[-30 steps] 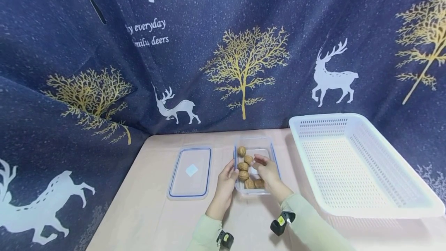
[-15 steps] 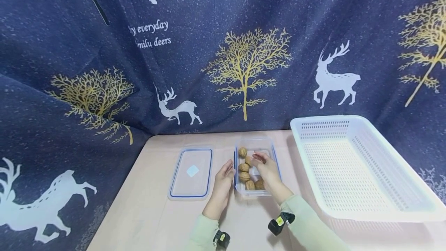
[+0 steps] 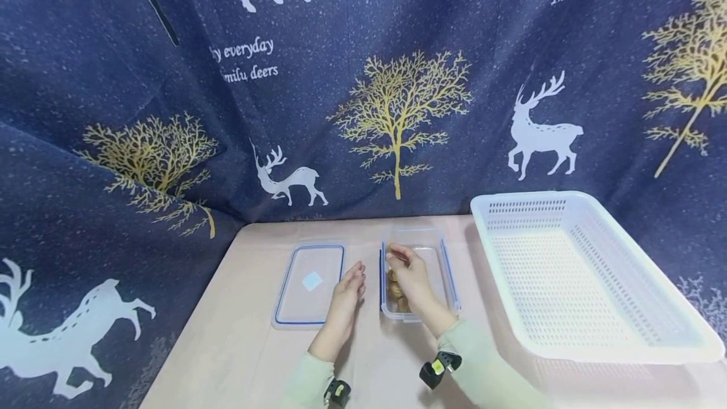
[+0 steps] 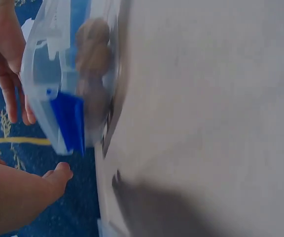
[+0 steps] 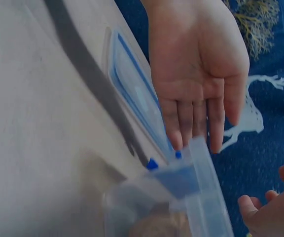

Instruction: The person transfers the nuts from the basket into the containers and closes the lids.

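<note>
A clear plastic food container (image 3: 440,270) with blue side seals stands on the table, several walnuts (image 3: 396,290) lying along its left side. My right hand (image 3: 413,279) is over the container with fingers loosely bent, covering some of the walnuts; no walnut shows in its grasp. In the left wrist view, the fingers of that right hand (image 4: 6,69) hang apart beside the container wall. To the left of the container, clear of it, my left hand (image 3: 343,302) is held above the table, near the lid's right edge. Its fingers look straight in the right wrist view, palm (image 5: 196,74) bare.
The container's clear lid (image 3: 309,283) with a blue seal and a pale diamond label lies flat at the left. On the right stands a large white perforated basket (image 3: 500,283). A dark blue deer-print cloth (image 3: 363,144) hangs behind the table.
My left hand has let go of the container's left side and moved left, toward the lid. My right hand has shifted left inside the container's outline, over the walnuts.
</note>
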